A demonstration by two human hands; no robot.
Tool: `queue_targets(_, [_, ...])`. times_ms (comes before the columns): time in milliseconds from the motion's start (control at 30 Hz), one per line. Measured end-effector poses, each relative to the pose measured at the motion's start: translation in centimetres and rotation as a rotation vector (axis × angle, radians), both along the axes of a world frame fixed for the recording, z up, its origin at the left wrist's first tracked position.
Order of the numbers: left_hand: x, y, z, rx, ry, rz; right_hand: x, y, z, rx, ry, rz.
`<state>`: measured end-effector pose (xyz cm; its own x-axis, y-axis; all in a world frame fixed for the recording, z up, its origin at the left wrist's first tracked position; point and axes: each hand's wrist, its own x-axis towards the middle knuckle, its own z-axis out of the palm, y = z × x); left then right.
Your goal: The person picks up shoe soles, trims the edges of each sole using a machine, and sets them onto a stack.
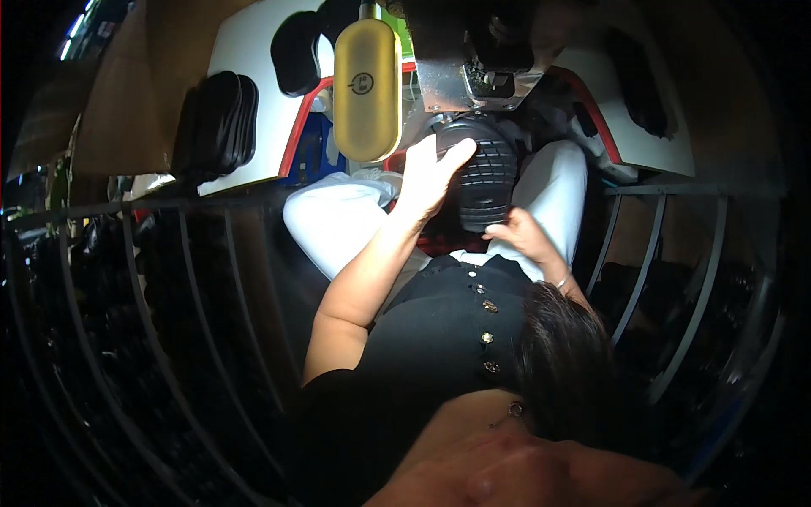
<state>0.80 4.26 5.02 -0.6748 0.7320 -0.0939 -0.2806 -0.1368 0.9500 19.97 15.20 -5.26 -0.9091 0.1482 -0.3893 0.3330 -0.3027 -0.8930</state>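
Observation:
A black shoe sole with a ridged tread (487, 177) is held upright between my hands, below a metal machine head (481, 76). My left hand (435, 165) grips its upper left side, thumb lying across the tread. At the sole's lower end, my right hand (519, 232) holds the edge between thumb and fingers. The top of the sole reaches up to the underside of the machine, and whether the two touch cannot be told.
A yellow lamp (367, 93) hangs left of the machine. White tabletops with red edges stand at left (253, 127) and right (625, 110). Stacked black soles (221, 122) lie on the left one, more dark pieces (639, 80) on the right. Metal racks (663, 253) flank me.

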Motion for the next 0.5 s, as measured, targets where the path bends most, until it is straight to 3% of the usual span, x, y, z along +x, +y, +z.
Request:
queue_targets(133, [-0.8, -0.6, -0.5, -0.046, 0.116, 0.064, 1.8, 4.8, 5.6, 0.117, 0.100, -0.227])
queue_targets(200, [-1.7, -1.3, -2.1, -0.165, 0.228, 0.083, 1.9, 8.0, 7.2, 0.413, 0.200, -0.199])
queue_targets(333, [-2.1, -3.0, -0.2, -0.231, 0.303, 0.026, -0.1, 11.7, 10.2, 0.686, 0.305, -0.243])
queue_targets(433, [-2.8, -4.6, -1.3, -0.293, 0.302, -0.007, -2.3, 12.0, 13.2, 0.772, 0.319, -0.200])
queue_targets(500, [-3.1, -5.5, -2.3, -0.158, 0.110, 0.046, -3.8, 11.1, 15.0, 0.859, 0.340, -0.144])
